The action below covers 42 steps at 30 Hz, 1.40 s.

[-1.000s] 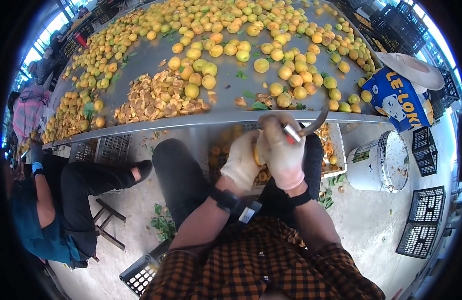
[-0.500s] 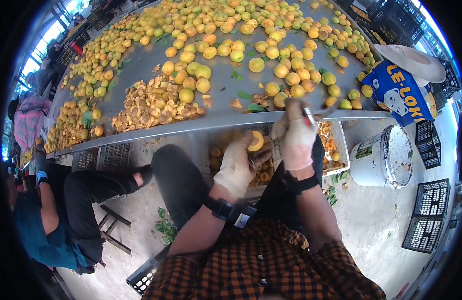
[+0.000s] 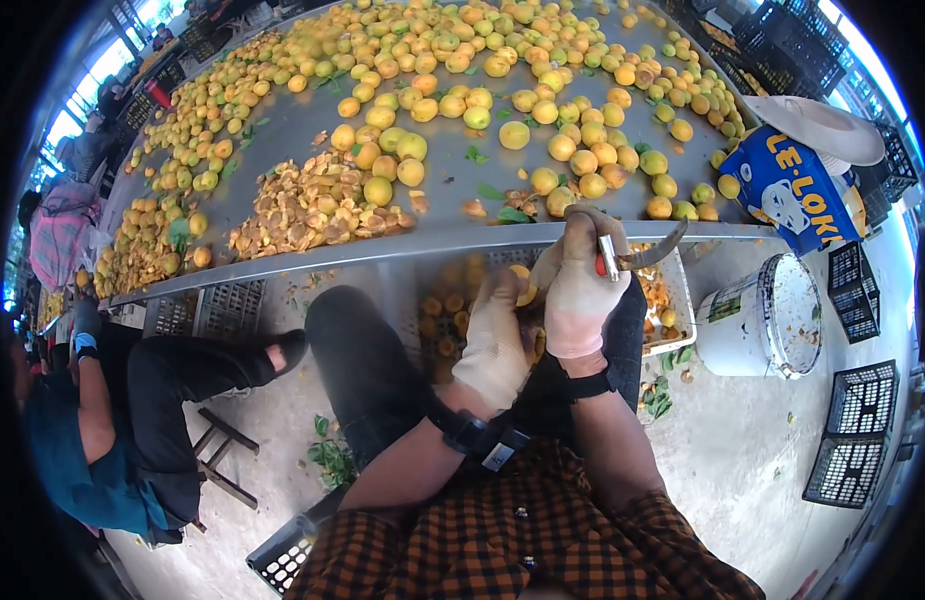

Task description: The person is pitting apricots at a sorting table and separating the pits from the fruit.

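Observation:
My left hand (image 3: 495,340), in a pale glove, cups a yellow-orange fruit (image 3: 524,282) just below the table's front edge. My right hand (image 3: 581,290), also gloved, grips a small curved metal knife (image 3: 645,256) whose blade points right, level with the table edge. The two hands touch each other above my lap. A long grey metal table (image 3: 453,185) carries many loose yellow fruits (image 3: 573,160) and a heap of orange cut pieces (image 3: 308,205) at its front left.
A white crate of cut fruit (image 3: 673,300) stands under the table edge by my knee. A white bucket (image 3: 758,320) stands to the right, black crates (image 3: 853,440) beyond it, and a blue bag (image 3: 793,185) under a hat. A seated person (image 3: 103,420) works at my left.
My right hand with the knife rose to the table edge and stayed there. The left hand followed upward with the fruit, and both now sit closer together.

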Each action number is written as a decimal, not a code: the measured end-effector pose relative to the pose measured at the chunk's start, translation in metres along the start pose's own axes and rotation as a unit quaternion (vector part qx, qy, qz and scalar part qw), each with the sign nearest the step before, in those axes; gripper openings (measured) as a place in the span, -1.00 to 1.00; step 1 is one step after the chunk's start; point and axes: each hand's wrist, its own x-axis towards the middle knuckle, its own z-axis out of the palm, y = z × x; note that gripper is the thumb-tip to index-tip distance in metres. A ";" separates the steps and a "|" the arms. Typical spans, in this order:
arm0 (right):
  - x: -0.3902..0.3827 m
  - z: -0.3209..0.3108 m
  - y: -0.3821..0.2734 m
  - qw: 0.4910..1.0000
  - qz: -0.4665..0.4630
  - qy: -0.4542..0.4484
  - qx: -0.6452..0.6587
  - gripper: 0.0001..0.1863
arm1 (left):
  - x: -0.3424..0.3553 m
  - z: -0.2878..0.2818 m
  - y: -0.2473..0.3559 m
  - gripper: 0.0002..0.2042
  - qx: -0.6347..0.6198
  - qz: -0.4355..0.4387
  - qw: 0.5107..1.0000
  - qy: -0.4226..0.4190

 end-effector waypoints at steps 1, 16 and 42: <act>0.003 0.000 0.006 1.000 -0.018 0.009 -0.019 -0.85 | -0.005 0.005 0.001 -0.76 0.018 -0.008 1.000 0.013; 0.041 -0.053 0.048 0.855 0.324 -0.031 0.404 -0.75 | -0.008 0.003 0.019 -0.78 -0.057 -0.077 0.994 -0.059; 0.050 0.035 -0.010 0.976 0.147 -0.019 0.156 -0.84 | 0.013 0.033 0.045 -0.74 0.035 0.081 0.996 -0.033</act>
